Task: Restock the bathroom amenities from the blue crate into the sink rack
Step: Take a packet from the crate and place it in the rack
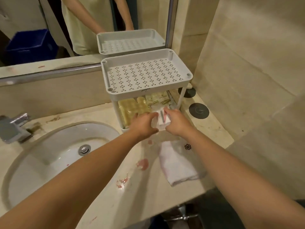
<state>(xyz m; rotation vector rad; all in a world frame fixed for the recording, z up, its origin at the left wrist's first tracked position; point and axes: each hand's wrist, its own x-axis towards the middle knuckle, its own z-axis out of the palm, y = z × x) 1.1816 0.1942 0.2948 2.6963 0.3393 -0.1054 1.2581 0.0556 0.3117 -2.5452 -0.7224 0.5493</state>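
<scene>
A white two-tier sink rack [188, 76] stands on the counter by the mirror; its perforated top tier is bare. On the lower tier lie yellow wrapped packets [132, 107] and pale sachets [159, 98]. My left hand [143, 123] and right hand [177, 122] together grip a small white wrapped amenity pack [162, 119] at the front of the lower tier. The blue crate [29, 44] shows only as a reflection in the mirror at upper left.
A round white sink [54, 156] with a chrome tap [14, 128] lies to the left. A folded white towel [177, 164] rests on the stained counter below my hands. Two dark round caps [198, 110] sit right of the rack, against the tiled wall.
</scene>
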